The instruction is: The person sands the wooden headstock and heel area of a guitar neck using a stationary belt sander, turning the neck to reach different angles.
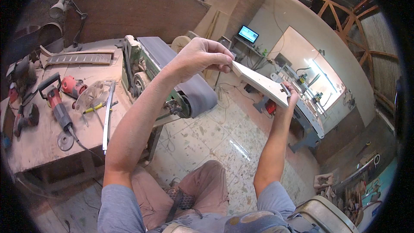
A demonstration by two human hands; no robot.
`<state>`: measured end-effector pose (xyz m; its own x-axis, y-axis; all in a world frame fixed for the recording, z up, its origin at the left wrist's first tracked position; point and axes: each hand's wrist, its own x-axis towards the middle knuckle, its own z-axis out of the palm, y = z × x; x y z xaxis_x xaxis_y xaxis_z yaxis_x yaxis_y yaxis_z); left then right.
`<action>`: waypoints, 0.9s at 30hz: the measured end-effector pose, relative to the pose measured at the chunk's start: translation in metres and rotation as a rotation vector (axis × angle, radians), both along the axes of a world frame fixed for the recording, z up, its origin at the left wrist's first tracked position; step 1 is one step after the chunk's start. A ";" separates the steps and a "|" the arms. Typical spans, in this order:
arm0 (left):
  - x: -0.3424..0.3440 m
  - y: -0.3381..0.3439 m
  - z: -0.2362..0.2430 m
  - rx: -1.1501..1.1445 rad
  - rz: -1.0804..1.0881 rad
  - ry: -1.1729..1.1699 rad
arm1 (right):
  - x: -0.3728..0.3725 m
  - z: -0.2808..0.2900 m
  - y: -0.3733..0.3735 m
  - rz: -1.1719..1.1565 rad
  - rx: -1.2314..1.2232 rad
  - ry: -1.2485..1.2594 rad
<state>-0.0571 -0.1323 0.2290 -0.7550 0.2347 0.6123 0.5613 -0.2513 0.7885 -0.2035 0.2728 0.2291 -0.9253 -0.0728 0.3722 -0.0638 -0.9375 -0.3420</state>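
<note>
A pale, flat wooden piece (261,83) with angled ends is raised in front of me, tilted down to the right. Its far-left tip sits at the fingertips of my left hand (202,58), whose thumb and fingers are pinched together. Around the lower right end, my right hand (292,95) is closed, with the fingers partly hidden behind the piece. Just left of and below my left wrist stands a green belt sander (142,80) with a wide grey belt (196,97); neither hand touches it.
On the workbench (82,144) to the left lie a red angle grinder (58,105), a red power tool (73,86), a guitar neck (79,58) and a thin metal strip (106,121). A machine table (308,123) and lit monitor (248,34) stand beyond. Dust marks the tiled floor (202,142).
</note>
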 end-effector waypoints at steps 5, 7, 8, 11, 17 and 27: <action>0.005 0.004 0.000 0.046 0.031 0.033 | 0.014 -0.005 -0.013 -0.364 0.334 0.021; 0.007 0.007 0.002 0.036 0.127 0.085 | 0.021 -0.005 -0.019 -0.396 0.336 0.016; 0.008 0.009 0.003 0.030 0.174 0.110 | 0.024 -0.004 -0.023 -0.386 0.320 0.018; 0.005 0.007 0.002 -0.141 0.532 0.273 | 0.050 0.002 -0.056 -0.547 0.329 -0.073; -0.002 0.006 0.003 -0.067 0.500 0.300 | 0.029 -0.002 -0.024 -0.346 0.180 0.060; -0.009 -0.013 -0.015 -0.067 0.665 0.227 | 0.044 0.017 -0.083 -0.426 -0.009 -0.149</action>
